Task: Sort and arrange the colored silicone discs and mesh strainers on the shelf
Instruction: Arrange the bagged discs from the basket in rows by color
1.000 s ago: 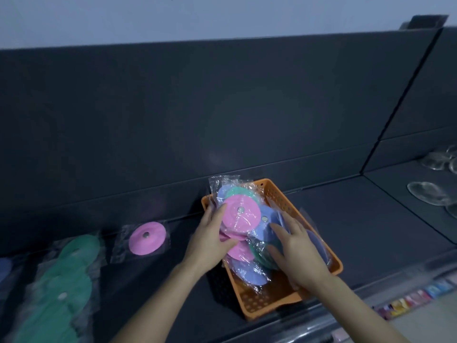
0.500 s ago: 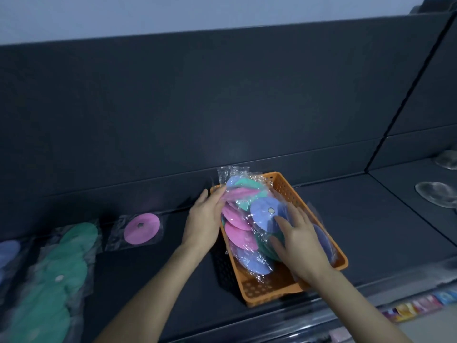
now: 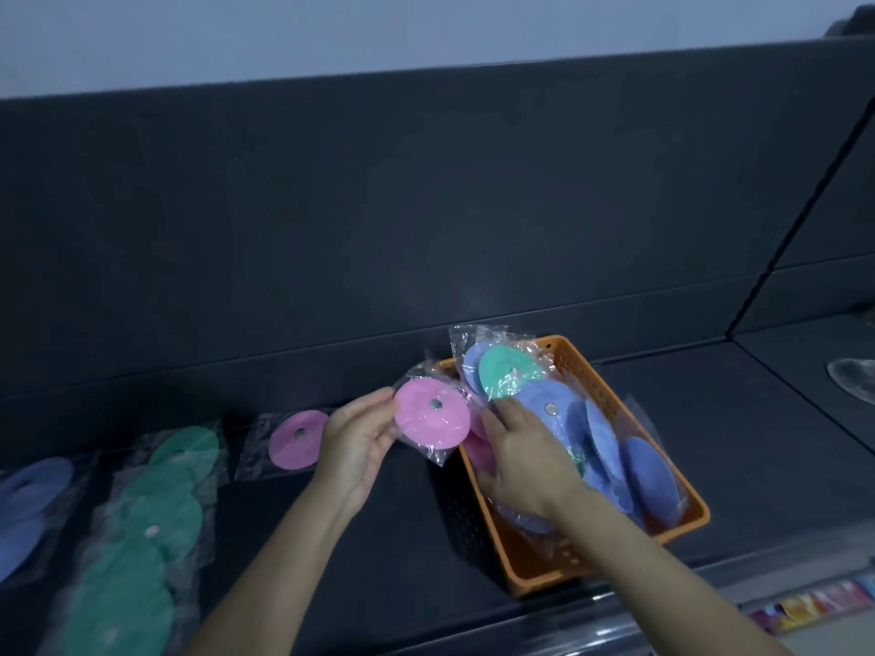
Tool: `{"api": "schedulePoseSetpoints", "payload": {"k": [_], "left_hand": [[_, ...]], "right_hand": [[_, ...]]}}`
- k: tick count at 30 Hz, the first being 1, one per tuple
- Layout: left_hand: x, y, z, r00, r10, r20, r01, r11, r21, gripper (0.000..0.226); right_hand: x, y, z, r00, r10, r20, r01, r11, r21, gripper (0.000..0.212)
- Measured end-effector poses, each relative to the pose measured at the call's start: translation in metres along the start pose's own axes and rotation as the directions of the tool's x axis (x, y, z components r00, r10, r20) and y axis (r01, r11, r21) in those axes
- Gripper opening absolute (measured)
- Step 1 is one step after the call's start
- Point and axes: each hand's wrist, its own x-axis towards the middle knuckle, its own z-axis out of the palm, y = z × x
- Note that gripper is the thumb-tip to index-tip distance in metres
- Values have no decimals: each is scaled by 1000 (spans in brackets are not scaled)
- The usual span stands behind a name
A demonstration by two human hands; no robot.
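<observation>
While the left hand (image 3: 355,447) pinches a wrapped pink disc (image 3: 432,420) by its left edge between thumb and fingers, just left of centre and above the shelf (image 3: 757,442), the right hand (image 3: 521,461) reaches into the orange basket (image 3: 682,518) at centre right. Its fingers are fairly straight and lie on the bagged discs there, the fingertips touching a green disc (image 3: 506,371) that leans above several blue discs (image 3: 549,409). On the shelf at lower left lie a second pink disc (image 3: 296,440), just beside the left hand, then a row of green discs (image 3: 156,513) and, at the frame's left edge, a blue row (image 3: 28,504). A mesh strainer (image 3: 852,378) shows at the far right edge.
</observation>
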Motion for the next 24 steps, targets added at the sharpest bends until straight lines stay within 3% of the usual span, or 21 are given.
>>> {"api": "schedulePoseSetpoints", "payload": {"k": [4,8,12,17,21,24], "left_hand": [[3,1,-15,1000,-9,-19,11,997,76,41],[11,3,-33,999,-42,-26,43,999,28,38],[6,5,-49,993,-119,-13,119,993,-3,11],[-1,5,-61,981,-178,73,182,982,-43,13],[1,5,-67,979,-205,13,205,977,-59,12],[4,5,-76,977,-212,13,212,976,-46,16]], "right_hand": [[5,2,-12,981,-15,194,34,995,-94,81],[5,2,-12,974,10,228,15,994,-110,86],[1,-4,-8,993,20,119,-4,991,-135,57],[3,-4,-2,998,9,-57,-15,995,-102,20],[4,-2,-5,973,88,-212,-76,995,65,18],[-2,-13,-22,913,317,-257,-216,909,356,28]]}}
